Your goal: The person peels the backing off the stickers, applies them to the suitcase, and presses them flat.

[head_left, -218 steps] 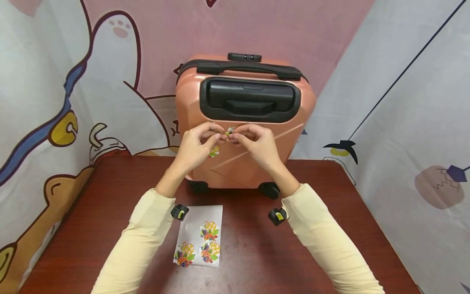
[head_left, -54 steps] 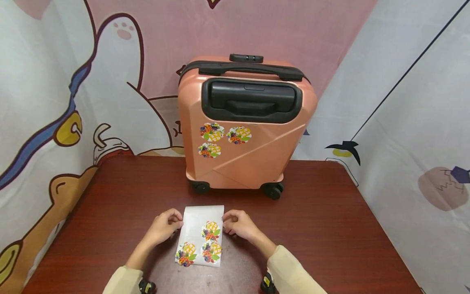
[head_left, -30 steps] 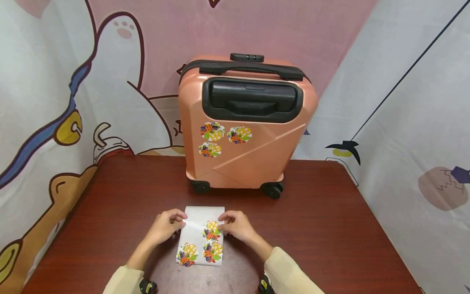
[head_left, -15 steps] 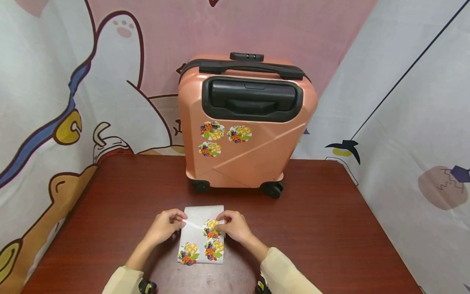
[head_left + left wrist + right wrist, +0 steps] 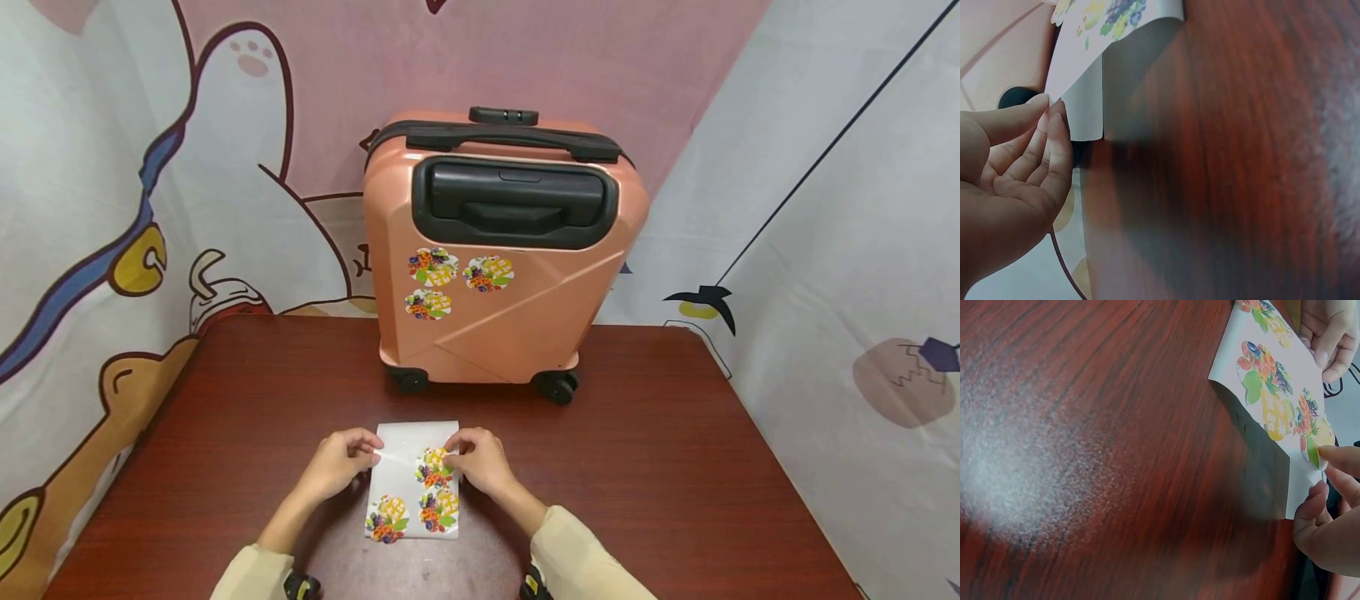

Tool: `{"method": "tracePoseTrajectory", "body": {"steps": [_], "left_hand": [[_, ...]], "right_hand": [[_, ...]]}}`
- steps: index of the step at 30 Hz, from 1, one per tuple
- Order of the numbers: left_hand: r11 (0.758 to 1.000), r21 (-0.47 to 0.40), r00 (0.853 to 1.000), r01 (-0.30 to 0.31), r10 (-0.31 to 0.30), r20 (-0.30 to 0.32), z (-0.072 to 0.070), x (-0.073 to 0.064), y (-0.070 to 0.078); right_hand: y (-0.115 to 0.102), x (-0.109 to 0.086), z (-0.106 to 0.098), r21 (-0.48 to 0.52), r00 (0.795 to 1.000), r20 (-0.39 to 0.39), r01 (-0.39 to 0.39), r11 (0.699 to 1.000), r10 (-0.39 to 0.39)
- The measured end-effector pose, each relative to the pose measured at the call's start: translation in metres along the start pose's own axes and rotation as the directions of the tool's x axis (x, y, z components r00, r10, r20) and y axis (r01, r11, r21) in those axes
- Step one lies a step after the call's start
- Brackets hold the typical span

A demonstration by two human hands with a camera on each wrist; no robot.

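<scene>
A white sticker sheet [image 5: 393, 479] is held up at its far part, bent above the table. Three round fruit-patterned stickers are on it: an upper right one [image 5: 432, 468], a lower right one [image 5: 438, 510] and a lower left one [image 5: 387, 518]. My left hand [image 5: 341, 462] pinches the sheet's left edge between thumb and fingers, as the left wrist view shows. On the right edge, my right hand [image 5: 483, 462] pinches the sheet with fingertips right at the upper right sticker's rim. Its thumb is beneath in the right wrist view.
An orange suitcase [image 5: 517, 333] stands upright on the red-brown table [image 5: 660, 467], behind the sheet. Three similar stickers, including a right-hand one [image 5: 489, 274], are on its front's left side. A cartoon-printed cloth [image 5: 795, 208] hangs around the table.
Both hands have come down from the suitcase, where another sticker now shows. They then took the sheet's edges, and it shifted slightly right. The right fingertips moved inward to the upper right sticker.
</scene>
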State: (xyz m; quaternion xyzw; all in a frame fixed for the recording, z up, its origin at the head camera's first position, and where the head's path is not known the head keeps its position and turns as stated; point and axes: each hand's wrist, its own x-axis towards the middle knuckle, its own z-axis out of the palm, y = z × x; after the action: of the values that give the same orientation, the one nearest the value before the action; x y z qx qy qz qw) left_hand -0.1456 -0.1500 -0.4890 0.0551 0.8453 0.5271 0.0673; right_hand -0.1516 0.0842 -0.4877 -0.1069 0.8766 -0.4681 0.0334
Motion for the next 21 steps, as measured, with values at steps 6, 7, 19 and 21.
{"method": "tracePoseTrajectory", "body": {"steps": [6,7,19,21], "left_hand": [[1.0,-0.001,1.0,-0.002,0.002,-0.006,0.0014,-0.0001,0.0007],[1.0,0.0,1.0,-0.007,0.007,-0.007,0.0013,-0.0002,0.0006],[0.999,0.039,0.999,-0.007,0.008,-0.033,0.0,-0.0016,-0.0001],[0.999,0.048,0.999,-0.007,0.008,-0.039,-0.0002,-0.0014,0.0]], "right_hand": [[0.0004,-0.0024,0.0002,0.009,0.999,-0.028,-0.025,1.0,0.025],[0.0004,-0.0025,0.0002,0.004,0.999,-0.032,-0.02,1.0,0.02],[-0.001,-0.0017,-0.0008,0.072,0.997,0.075,0.007,0.997,-0.012],[-0.0016,-0.0018,-0.0011,0.108,0.994,0.11,-0.014,0.994,0.002]]}}
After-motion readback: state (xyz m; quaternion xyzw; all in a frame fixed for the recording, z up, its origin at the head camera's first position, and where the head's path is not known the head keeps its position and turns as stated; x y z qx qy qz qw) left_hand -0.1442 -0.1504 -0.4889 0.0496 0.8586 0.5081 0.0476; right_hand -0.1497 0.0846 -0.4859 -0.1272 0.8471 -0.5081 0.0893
